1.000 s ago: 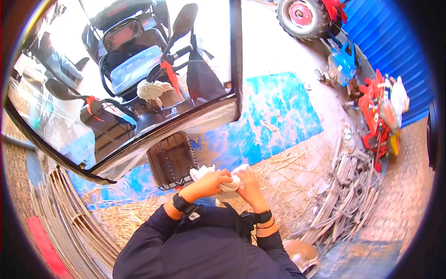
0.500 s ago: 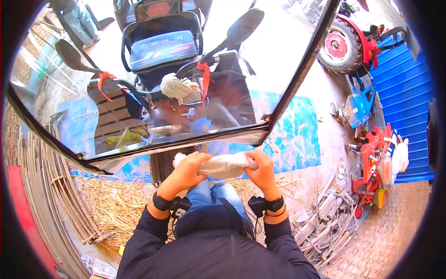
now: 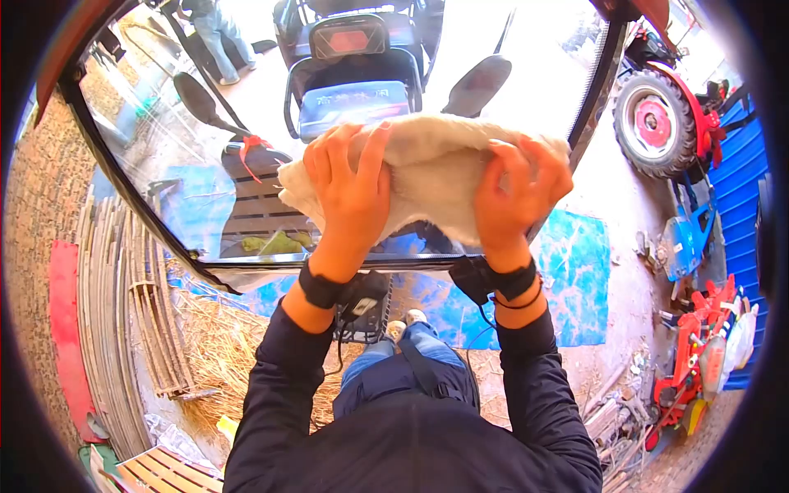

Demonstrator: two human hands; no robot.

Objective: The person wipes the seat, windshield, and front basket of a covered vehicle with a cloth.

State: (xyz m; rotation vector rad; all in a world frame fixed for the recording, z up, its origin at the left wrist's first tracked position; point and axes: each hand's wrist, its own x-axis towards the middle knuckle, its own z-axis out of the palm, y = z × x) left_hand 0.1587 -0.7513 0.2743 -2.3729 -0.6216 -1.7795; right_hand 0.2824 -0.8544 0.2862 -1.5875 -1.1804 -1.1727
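An off-white cloth (image 3: 436, 177) is stretched between my two hands, folded along its top and hanging down in the middle. My left hand (image 3: 349, 185) grips its left part, fingers pointing up. On the other side, my right hand (image 3: 522, 185) holds it with bent fingers. Right behind the cloth stands the clear windshield (image 3: 263, 264) of a vehicle, dark-edged. Whether the cloth presses on the pane, I cannot tell. Through it show a seat with a blue backrest (image 3: 353, 107), a left mirror (image 3: 197, 100) and a right mirror (image 3: 478, 84). The handlebar's middle is hidden by the cloth.
Straw (image 3: 226, 337) and stacked wooden poles (image 3: 107, 304) lie at left. A blue sheet (image 3: 575, 279) covers ground under the vehicle. To the right are a tractor wheel (image 3: 652, 123), red machinery (image 3: 694, 353) and scrap wood (image 3: 616, 403). A person (image 3: 220, 37) stands beyond the windshield.
Both hands have risen from below the windshield's lower edge to in front of the pane. The cloth, bunched before, is now spread wider. My view has shifted closer to the vehicle.
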